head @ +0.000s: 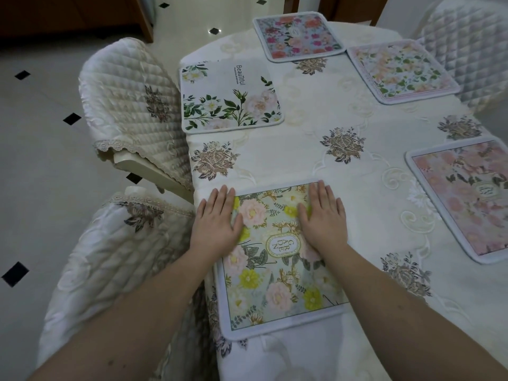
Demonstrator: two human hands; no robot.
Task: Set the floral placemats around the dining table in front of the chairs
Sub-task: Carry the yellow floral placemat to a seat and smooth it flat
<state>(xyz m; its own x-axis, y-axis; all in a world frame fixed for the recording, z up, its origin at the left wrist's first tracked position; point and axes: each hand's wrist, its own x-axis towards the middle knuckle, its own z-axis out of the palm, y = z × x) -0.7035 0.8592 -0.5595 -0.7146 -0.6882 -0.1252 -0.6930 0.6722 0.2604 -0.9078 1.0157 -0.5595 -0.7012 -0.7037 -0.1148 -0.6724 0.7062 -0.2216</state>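
Note:
A green and yellow floral placemat (275,270) marked "GARDEN" lies at the table's near left edge, in front of a quilted chair (110,259). My left hand (217,218) lies flat on its far left corner. My right hand (321,215) presses flat on its far right part. Several other floral placemats lie around the table: a white one with green leaves (228,97) at the left, a pink and red one (297,35) at the far end, a pale peach one (401,71) at the far right, and a pink one (464,199) at the right.
The table wears a cream embroidered cloth (343,119). A second quilted chair (134,105) stands at the left beside the white mat. Another chair (467,48) stands at the far right. The floor (41,147) is pale tile with black diamonds.

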